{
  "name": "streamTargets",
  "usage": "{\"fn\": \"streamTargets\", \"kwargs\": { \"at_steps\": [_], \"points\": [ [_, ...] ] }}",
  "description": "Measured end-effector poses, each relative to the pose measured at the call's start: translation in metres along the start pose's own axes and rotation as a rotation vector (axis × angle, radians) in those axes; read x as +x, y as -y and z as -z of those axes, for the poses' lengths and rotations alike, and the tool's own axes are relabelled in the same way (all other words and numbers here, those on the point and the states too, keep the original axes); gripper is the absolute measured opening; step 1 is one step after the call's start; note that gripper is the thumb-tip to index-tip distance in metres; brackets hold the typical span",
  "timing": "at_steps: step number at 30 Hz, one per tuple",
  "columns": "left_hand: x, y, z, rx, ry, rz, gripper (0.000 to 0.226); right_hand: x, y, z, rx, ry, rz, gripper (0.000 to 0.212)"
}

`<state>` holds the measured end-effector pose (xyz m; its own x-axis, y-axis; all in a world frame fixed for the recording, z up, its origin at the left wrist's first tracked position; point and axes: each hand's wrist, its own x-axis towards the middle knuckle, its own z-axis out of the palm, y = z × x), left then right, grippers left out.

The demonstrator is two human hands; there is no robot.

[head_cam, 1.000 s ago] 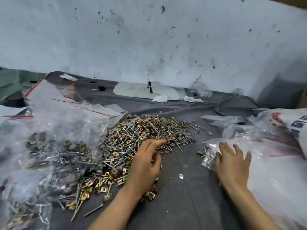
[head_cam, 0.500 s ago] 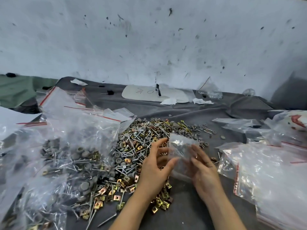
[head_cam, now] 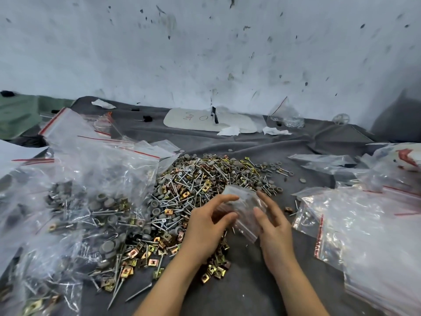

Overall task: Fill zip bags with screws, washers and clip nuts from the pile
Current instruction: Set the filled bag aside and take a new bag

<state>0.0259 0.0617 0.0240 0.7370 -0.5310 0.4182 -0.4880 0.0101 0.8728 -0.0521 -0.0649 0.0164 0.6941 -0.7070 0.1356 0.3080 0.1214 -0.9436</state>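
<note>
Hands together at mid-table: the left hand (head_cam: 205, 226) and the right hand (head_cam: 274, 229) each pinch a side of one small clear plastic zip bag (head_cam: 242, 201), holding it just above the near edge of the heap. The bag is blurred, so its contents cannot be made out. That heap of long silver screws, round grey washers and brass-coloured clip nuts (head_cam: 200, 179) spreads over the wrinkled dark grey cloth (head_cam: 250, 286) covering the table, and the left wrist crosses its clip-nut fringe. Crowding in from the left, bulging clear bags of the same hardware (head_cam: 86, 201) press against the heap. On the right, a slumped stack of flat red-striped zip bags (head_cam: 364, 229) sits just beside the right hand. Far back, a white rounded board with red scribbles (head_cam: 200, 120) lies at the foot of the scuffed white wall (head_cam: 205, 53), with torn white paper scraps (head_cam: 227, 131) at its edge.
</note>
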Motion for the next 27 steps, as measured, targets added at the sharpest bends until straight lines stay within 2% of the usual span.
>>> {"fn": "streamTargets", "kwargs": {
  "at_steps": [2,4,7,9,15,18,21,25,27],
  "points": [
    [-0.001,0.001,-0.001,-0.041,-0.039,0.020,0.044,-0.005,-0.001,-0.001,-0.321,-0.022,0.179,0.025],
    [-0.004,0.002,-0.002,-0.089,-0.078,0.040,0.045,-0.012,-0.005,-0.001,-0.589,0.016,0.376,0.026],
    [-0.004,0.004,-0.002,-0.003,-0.135,-0.013,0.047,-0.014,-0.014,-0.002,-0.792,0.072,0.637,0.029],
    [-0.003,0.005,-0.001,0.063,-0.133,-0.065,0.046,-0.011,-0.016,-0.003,-0.835,0.052,0.719,0.030],
    [-0.005,0.006,-0.004,0.045,-0.080,-0.134,0.045,-0.009,-0.012,-0.002,-0.902,0.033,0.776,0.032],
    [-0.009,0.009,-0.003,0.081,-0.073,-0.132,0.040,-0.012,-0.014,-0.001,-0.912,0.057,0.791,0.023],
    [-0.009,0.008,-0.001,0.083,-0.086,-0.132,0.044,-0.013,-0.011,-0.004,-0.903,0.068,0.817,0.015],
    [-0.014,0.006,-0.005,0.108,-0.127,-0.170,0.046,-0.021,-0.006,-0.005,-0.798,0.081,0.727,0.007],
    [-0.020,0.005,-0.008,0.121,-0.143,-0.202,0.050,-0.026,-0.005,-0.003,-0.675,0.005,0.645,0.011]
  ]
}}
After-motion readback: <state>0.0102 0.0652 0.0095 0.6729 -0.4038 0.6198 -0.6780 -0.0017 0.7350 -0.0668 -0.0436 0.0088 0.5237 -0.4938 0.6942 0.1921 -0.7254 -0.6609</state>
